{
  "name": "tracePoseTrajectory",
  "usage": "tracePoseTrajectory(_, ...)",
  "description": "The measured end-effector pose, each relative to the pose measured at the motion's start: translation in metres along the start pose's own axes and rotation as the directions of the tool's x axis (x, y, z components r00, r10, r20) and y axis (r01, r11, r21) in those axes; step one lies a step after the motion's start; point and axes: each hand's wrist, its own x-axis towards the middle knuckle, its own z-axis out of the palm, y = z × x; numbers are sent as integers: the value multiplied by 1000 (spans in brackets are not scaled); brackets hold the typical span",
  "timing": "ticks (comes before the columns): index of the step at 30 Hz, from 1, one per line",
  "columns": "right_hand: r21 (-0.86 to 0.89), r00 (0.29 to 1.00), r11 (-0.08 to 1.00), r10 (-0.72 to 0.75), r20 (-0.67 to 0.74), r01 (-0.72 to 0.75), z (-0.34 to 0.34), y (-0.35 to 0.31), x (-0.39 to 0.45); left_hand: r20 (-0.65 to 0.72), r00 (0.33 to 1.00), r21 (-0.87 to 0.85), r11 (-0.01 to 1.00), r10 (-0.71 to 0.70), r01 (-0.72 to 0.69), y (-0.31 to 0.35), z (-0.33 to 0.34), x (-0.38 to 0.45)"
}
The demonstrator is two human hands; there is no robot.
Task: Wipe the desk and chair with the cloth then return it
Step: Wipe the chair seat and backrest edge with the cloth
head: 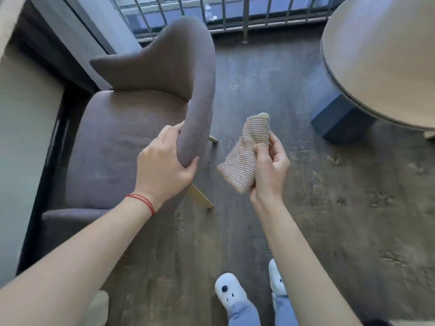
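Note:
A grey-brown upholstered chair [122, 137] with brass legs stands at the left. My left hand [164, 161], with a red string on the wrist, grips the near end of its curved backrest. To the right of the chair, my right hand [270, 170] holds a folded beige striped cloth [244, 156] in the air above the floor, apart from the chair. The round light wooden desk [386, 50] fills the upper right corner, well away from both hands.
Dark wood floor [329, 208] lies between chair and desk. A blue block base [339, 118] stands under the desk. A metal railing [223, 17] and window run along the top, a curtain and dark frame at the left. My slippered feet [230, 292] are at the bottom.

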Motion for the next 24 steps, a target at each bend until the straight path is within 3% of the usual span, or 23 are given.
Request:
tracePoseTrajectory(3, -60, 997, 996, -59, 41, 61, 15, 17, 2, -16, 1000, 12, 1000, 8, -8, -1, 2, 0)
tracePoseTrajectory(8, -243, 906, 885, -334, 261, 396, 59, 22, -2, -6, 1000, -11, 1000, -5, 5, -3, 3, 2)
tracePoseTrajectory(10, -312, 910, 868, -302, 283, 385, 62, 30, -8, -1, 1000, -16, 1000, -14, 14, -1, 2, 1)
tracePoseTrajectory(13, -250, 948, 934, -190, 254, 254, 50, 30, -5, -2, 1000, -3, 1000, -21, 21, 1, 1, 1)
tracePoseTrajectory(17, -224, 857, 834, -452, 248, 505, 59, 29, -26, 7, 1000, -24, 1000, -16, 16, 1, 1, 2)
tracePoseTrajectory(19, -241, 891, 866, -385, 238, 439, 64, 39, -30, 10, 1000, -33, 999, -14, 15, 1, 0, 2)
tracePoseTrajectory(22, -164, 973, 976, -106, 206, 141, 56, 47, -14, 3, 1000, -6, 1000, -7, 7, 3, -1, 1)
tracePoseTrajectory(24, -187, 953, 940, -256, 162, 285, 54, 42, -17, 7, 1000, -11, 1000, 0, 0, 1, 0, 1)
